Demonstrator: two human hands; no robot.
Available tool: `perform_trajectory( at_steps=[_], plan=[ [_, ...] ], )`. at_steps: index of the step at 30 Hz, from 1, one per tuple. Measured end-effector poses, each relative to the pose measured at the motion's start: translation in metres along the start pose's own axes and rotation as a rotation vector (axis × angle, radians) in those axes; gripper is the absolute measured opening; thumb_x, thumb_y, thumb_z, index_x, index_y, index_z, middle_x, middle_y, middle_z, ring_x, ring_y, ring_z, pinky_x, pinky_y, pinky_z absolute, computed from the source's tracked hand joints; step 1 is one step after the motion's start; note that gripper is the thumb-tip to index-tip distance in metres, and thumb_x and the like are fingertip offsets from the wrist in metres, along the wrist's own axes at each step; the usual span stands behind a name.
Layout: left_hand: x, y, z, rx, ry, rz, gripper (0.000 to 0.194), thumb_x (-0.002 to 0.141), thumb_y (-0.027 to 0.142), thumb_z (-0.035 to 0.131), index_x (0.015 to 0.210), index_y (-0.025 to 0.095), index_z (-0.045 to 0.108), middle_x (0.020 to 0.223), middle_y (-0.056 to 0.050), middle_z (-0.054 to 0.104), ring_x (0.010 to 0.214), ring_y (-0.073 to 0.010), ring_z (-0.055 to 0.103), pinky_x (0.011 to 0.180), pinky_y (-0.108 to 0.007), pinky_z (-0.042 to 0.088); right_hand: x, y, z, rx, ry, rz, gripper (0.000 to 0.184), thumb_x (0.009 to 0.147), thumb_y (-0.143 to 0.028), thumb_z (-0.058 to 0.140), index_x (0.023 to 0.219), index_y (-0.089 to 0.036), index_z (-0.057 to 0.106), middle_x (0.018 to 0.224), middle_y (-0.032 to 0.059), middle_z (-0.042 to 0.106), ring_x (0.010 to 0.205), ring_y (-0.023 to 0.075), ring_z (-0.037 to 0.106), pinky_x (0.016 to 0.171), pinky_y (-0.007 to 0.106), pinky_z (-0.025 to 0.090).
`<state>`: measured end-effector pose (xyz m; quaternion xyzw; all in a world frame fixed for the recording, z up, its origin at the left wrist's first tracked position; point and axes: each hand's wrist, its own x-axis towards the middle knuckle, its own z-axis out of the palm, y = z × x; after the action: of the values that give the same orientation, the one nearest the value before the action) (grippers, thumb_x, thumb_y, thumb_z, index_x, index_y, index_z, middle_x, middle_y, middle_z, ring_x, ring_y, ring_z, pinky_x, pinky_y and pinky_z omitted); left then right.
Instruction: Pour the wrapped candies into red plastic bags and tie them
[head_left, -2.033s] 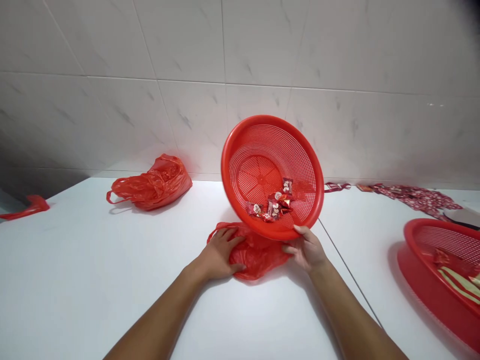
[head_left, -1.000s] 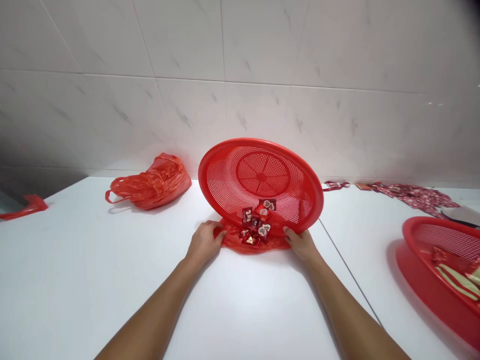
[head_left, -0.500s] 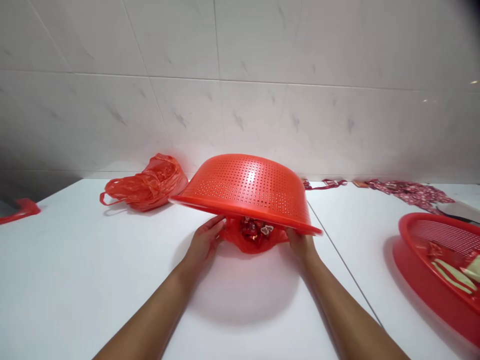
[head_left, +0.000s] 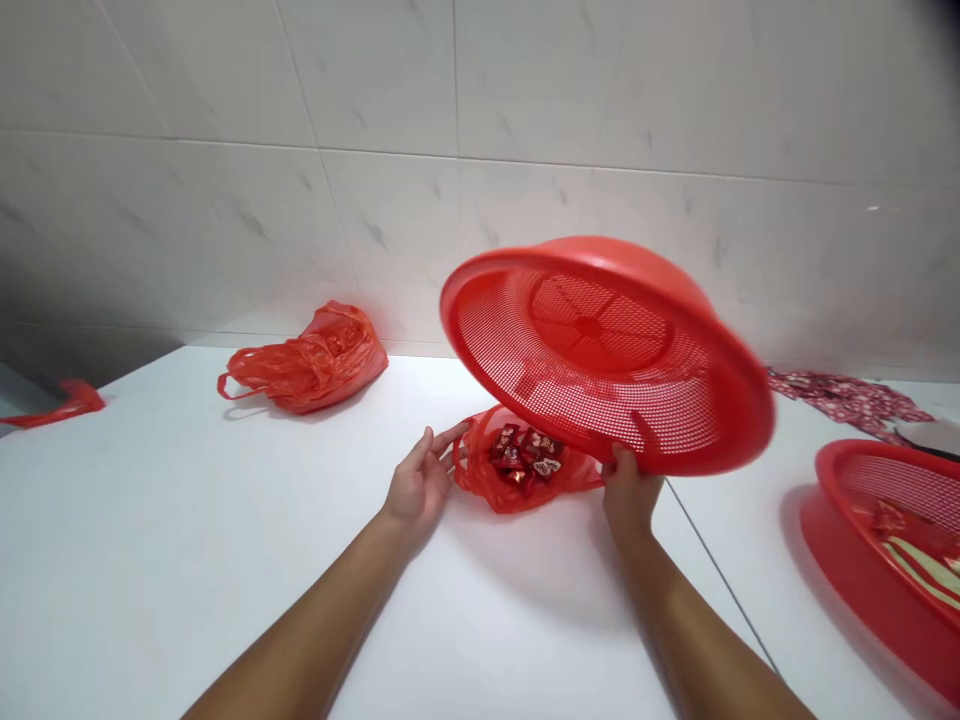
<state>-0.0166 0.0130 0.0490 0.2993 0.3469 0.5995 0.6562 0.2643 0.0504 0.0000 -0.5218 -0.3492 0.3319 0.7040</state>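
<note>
— Pale, grey-veined wall tiles (head_left: pixel 210 220) fill the upper half of the frame, above a white bench (head_left: pixel 195 550) with a dark seam running toward the lower right. Where are the hands?

— Right of centre, the right hand (head_left: pixel 628 500) holds a round red plastic colander with mesh walls (head_left: pixel 592 345). Its grip is narrow, closed on the lower rim. The colander is lifted off the bench and tilted, its mouth facing the viewer.

— And the other?

— Just left of centre, the left hand (head_left: pixel 421 478) has its grip wide, fingers spread at the left edge of a thin red plastic bag (head_left: pixel 487 490). I cannot tell whether the fingertips pinch it. The bag lies at the centre of the frame, small shiny dark-red wrapped packets (head_left: pixel 525 458) in its open mouth.

— What makes for good handling here?

— In my judgement, a firm thumb, since so broad a colander held by one side may sag. Its rim is best held clear of the film, which could snag, and the bag's edge spread low around the packets.

— What surrounds them?

— Upper left, a second, fuller red bag (head_left: pixel 311 365). At the lower right edge, another red colander (head_left: pixel 855 570) containing pale striped pieces (head_left: pixel 924 570). Above it, a red-and-white patterned heap (head_left: pixel 847 395).
</note>
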Motion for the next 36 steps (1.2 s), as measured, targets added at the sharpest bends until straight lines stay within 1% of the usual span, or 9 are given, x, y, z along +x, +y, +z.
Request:
perform_trajectory(
  at_steps=[3,6,9,12,16,24,28,32,36],
  plan=[
    [-0.001,0.001,0.0,-0.008,-0.002,0.0,0.062,0.092,0.063,0.062,0.126,0.013,0.076,0.119,-0.019,0.076,0.112,-0.035,0.071,0.1,-0.049,0.056,0.002,-0.015,0.004,0.184,0.103,0.169,0.021,0.081,-0.041,0.065,0.091,-0.023,0.064,0.072,0.0004,0.063,0.06,0.0187,0.058,0.051,0.031,0.047],
    [0.001,0.004,-0.001,-0.007,0.001,0.023,0.059,0.093,0.061,0.062,0.123,0.012,0.077,0.124,-0.019,0.074,0.117,-0.0344,0.07,0.103,-0.048,0.056,0.02,-0.024,-0.001,0.335,0.118,0.191,0.034,0.078,-0.044,0.066,0.105,-0.024,0.065,0.099,0.0032,0.072,0.082,0.0209,0.07,0.06,0.029,0.053],
    [0.004,0.007,-0.001,0.012,0.013,0.052,0.061,0.093,0.062,0.06,0.12,0.011,0.078,0.134,-0.02,0.071,0.123,-0.0366,0.067,0.104,-0.051,0.056,0.045,-0.022,-0.016,0.338,0.216,0.215,0.033,0.074,-0.043,0.069,0.1,-0.024,0.062,0.111,0.0035,0.073,0.097,0.0209,0.071,0.067,0.027,0.054],
    [0.005,0.01,-0.001,0.057,0.033,0.08,0.064,0.092,0.066,0.057,0.119,0.012,0.078,0.138,-0.02,0.068,0.125,-0.0373,0.066,0.103,-0.051,0.057,0.067,-0.014,-0.033,0.302,0.245,0.247,0.032,0.075,-0.043,0.066,0.1,-0.023,0.06,0.109,0.0018,0.075,0.095,0.0198,0.073,0.067,0.026,0.053],
    [0.004,0.013,-0.001,0.074,0.027,0.09,0.063,0.092,0.067,0.057,0.116,0.014,0.079,0.137,-0.018,0.069,0.123,-0.036,0.067,0.102,-0.049,0.057,0.086,-0.006,-0.047,0.301,0.276,0.289,0.031,0.077,-0.038,0.062,0.102,-0.021,0.059,0.091,0.0022,0.075,0.081,0.0214,0.076,0.064,0.029,0.057],
    [0.001,0.01,0.002,0.14,0.057,0.164,0.055,0.087,0.066,0.064,0.116,0.02,0.077,0.135,-0.013,0.072,0.118,-0.033,0.066,0.096,-0.046,0.056,0.085,-0.007,-0.049,0.292,0.372,0.285,0.03,0.082,-0.034,0.068,0.108,-0.021,0.056,0.096,0.0033,0.077,0.084,0.0196,0.078,0.067,0.027,0.063],
    [0.003,0.008,-0.001,0.153,0.099,0.225,0.049,0.086,0.06,0.07,0.119,0.024,0.071,0.124,-0.009,0.072,0.101,-0.0242,0.067,0.086,-0.036,0.056,0.076,-0.015,-0.05,0.197,0.29,0.297,0.041,0.084,-0.046,0.073,0.111,-0.021,0.056,0.098,0.0098,0.079,0.092,0.0225,0.077,0.065,0.028,0.062],
    [0.008,0.002,-0.011,0.317,0.221,0.272,0.055,0.081,0.058,0.079,0.12,0.026,0.058,0.101,-0.002,0.067,0.078,-0.0162,0.063,0.072,-0.029,0.052,0.063,-0.018,-0.047,-0.22,0.001,0.297,0.055,0.08,-0.068,0.072,0.107,-0.02,0.065,0.099,0.011,0.078,0.077,0.0234,0.071,0.054,0.03,0.052],
    [0.012,-0.005,-0.017,0.643,0.256,0.255,0.053,0.073,0.062,0.085,0.098,0.022,0.061,0.091,-0.001,0.063,0.071,-0.0157,0.06,0.067,-0.029,0.05,0.048,-0.016,-0.039,-0.65,-0.267,0.058,0.05,0.065,-0.064,0.086,0.085,-0.021,0.071,0.089,0.0065,0.074,0.076,0.0233,0.065,0.062,0.03,0.045]
  ],
)
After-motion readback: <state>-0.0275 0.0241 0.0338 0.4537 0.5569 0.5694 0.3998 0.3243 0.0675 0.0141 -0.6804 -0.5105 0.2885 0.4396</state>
